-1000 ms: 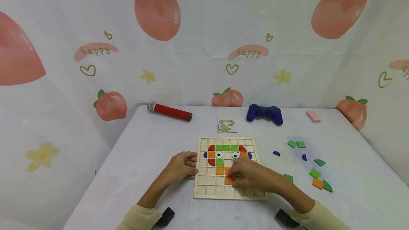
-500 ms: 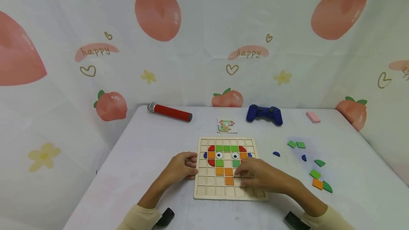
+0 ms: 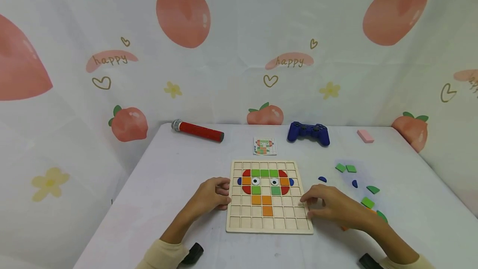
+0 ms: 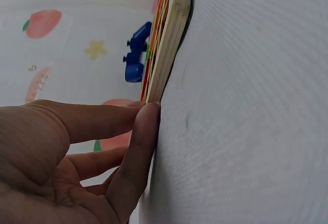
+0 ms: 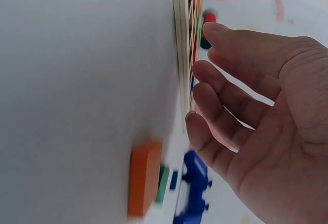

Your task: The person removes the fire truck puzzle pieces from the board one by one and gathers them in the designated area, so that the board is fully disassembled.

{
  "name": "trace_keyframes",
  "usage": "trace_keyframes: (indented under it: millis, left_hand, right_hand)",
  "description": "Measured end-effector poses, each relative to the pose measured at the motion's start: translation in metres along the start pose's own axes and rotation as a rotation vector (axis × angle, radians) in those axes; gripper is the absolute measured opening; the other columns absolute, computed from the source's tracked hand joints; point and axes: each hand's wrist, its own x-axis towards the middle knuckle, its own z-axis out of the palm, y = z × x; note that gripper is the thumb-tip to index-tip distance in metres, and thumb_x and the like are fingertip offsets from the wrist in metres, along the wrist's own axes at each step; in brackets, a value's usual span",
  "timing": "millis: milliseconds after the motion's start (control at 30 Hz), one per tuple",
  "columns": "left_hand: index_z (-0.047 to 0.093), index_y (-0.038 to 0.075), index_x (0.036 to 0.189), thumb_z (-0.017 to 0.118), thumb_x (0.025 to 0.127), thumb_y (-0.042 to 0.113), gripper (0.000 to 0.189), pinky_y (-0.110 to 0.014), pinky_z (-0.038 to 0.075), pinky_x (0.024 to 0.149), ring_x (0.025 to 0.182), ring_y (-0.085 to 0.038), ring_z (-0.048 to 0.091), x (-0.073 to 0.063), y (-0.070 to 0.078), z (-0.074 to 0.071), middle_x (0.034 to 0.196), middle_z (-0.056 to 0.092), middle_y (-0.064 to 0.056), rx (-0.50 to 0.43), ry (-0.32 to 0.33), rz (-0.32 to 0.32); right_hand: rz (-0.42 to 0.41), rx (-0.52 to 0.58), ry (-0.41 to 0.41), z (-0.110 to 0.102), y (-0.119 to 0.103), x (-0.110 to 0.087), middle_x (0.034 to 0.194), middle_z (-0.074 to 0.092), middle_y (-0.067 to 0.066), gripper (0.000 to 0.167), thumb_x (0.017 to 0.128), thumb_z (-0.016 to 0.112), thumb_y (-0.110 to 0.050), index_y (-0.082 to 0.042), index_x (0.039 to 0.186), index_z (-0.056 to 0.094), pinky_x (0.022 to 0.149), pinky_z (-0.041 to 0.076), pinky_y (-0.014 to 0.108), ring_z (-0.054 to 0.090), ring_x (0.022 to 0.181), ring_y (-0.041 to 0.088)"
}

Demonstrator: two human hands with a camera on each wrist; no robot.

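A square wooden grid board (image 3: 269, 226) lies on the table, with red, orange, green and blue tiles and two eye tiles set in its cells. At its left edge my left hand (image 3: 209, 194) pinches the rim; in the left wrist view the thumb and a finger meet at the board's side (image 4: 166, 55). My right hand (image 3: 336, 206) hovers by the right edge, fingers loosely bent with nothing between them. Below it in the right wrist view stands out an orange tile (image 5: 146, 178) on the table. My right hand and forearm partly cover loose tiles in the head view.
Loose green tiles (image 3: 351, 169) and blue half-round tiles (image 3: 322, 179) lie right of the board. Behind it are a small pattern card (image 3: 264, 146), a red microphone (image 3: 199, 131), a blue game controller (image 3: 308, 133) and a pink block (image 3: 365, 136).
My right hand has moved right, from the middle of the board to its right edge, uncovering a green tile and a red quarter-round tile. My left hand stays at the left edge.
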Motion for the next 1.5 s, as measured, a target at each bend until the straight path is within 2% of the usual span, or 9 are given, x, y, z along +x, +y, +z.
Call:
trace_keyframes:
  millis: [133,300,400,633,800,900,1167,1500]
  left_hand:
    - [0.059,-0.007,0.141,0.080,0.087,-0.005,0.058,-0.033,0.067,0.072,0.097,-0.021,0.064,-0.001,0.000,0.000,0.113,0.064,-0.012,-0.002,0.002,-0.001]
    - [0.059,-0.006,0.142,0.080,0.087,-0.005,0.059,-0.033,0.067,0.072,0.097,-0.021,0.064,0.000,-0.002,0.000,0.115,0.064,-0.012,-0.006,0.006,0.002]
    - [0.059,-0.006,0.142,0.080,0.087,-0.005,0.059,-0.033,0.067,0.072,0.097,-0.021,0.064,0.001,-0.002,0.000,0.116,0.064,-0.012,-0.008,0.005,0.005]
    - [0.059,-0.006,0.142,0.080,0.087,-0.004,0.059,-0.033,0.067,0.072,0.097,-0.021,0.065,0.000,-0.002,0.000,0.116,0.064,-0.012,0.004,0.006,0.008]
    - [0.059,-0.006,0.141,0.080,0.087,-0.005,0.058,-0.032,0.067,0.072,0.097,-0.020,0.065,0.000,-0.002,0.000,0.115,0.065,-0.012,0.010,0.005,0.005]
    - [0.059,-0.006,0.141,0.080,0.087,-0.004,0.058,-0.032,0.067,0.072,0.096,-0.020,0.065,0.001,-0.003,0.001,0.113,0.065,-0.012,0.011,0.002,0.005]
    - [0.059,-0.007,0.142,0.080,0.087,-0.005,0.059,-0.033,0.067,0.071,0.095,-0.020,0.065,0.001,-0.004,0.000,0.113,0.064,-0.012,0.008,0.001,0.006]
    - [0.059,-0.007,0.142,0.080,0.087,-0.005,0.059,-0.033,0.067,0.071,0.096,-0.020,0.064,0.001,-0.003,0.000,0.115,0.064,-0.012,0.006,0.000,0.011]
  right_hand:
    - [0.030,-0.002,0.032,-0.006,0.010,-0.014,0.106,0.068,-0.014,0.032,0.090,0.085,-0.034,-0.018,0.117,0.076,0.074,0.052,0.023,0.057,0.093,0.003]
    - [0.135,0.034,0.038,-0.014,0.020,-0.030,0.106,0.070,-0.012,0.035,0.089,0.086,-0.035,-0.018,0.117,0.075,0.071,0.052,0.022,0.058,0.090,0.003]
    - [0.169,0.052,0.045,-0.018,0.026,-0.039,0.105,0.070,-0.011,0.036,0.087,0.087,-0.034,-0.017,0.117,0.075,0.068,0.051,0.022,0.057,0.088,0.002]
    - [0.138,0.037,0.067,-0.023,0.042,-0.057,0.102,0.067,-0.010,0.034,0.088,0.086,-0.030,-0.017,0.117,0.076,0.067,0.051,0.022,0.056,0.089,0.001]
    - [0.202,0.052,0.018,-0.025,0.048,-0.065,0.106,0.068,-0.008,0.038,0.086,0.086,-0.025,-0.014,0.120,0.075,0.070,0.051,0.021,0.054,0.091,-0.001]
    - [0.226,0.053,0.008,-0.025,0.050,-0.067,0.105,0.068,-0.008,0.040,0.084,0.087,-0.023,-0.012,0.121,0.074,0.070,0.051,0.021,0.055,0.090,-0.001]
    - [0.188,0.061,0.009,-0.021,0.050,-0.069,0.106,0.068,-0.012,0.040,0.081,0.088,-0.019,-0.019,0.119,0.074,0.071,0.050,0.021,0.054,0.092,0.002]
    - [0.178,0.038,0.005,-0.021,0.050,-0.071,0.107,0.068,-0.012,0.040,0.083,0.089,-0.024,-0.019,0.119,0.074,0.073,0.050,0.021,0.055,0.092,-0.001]
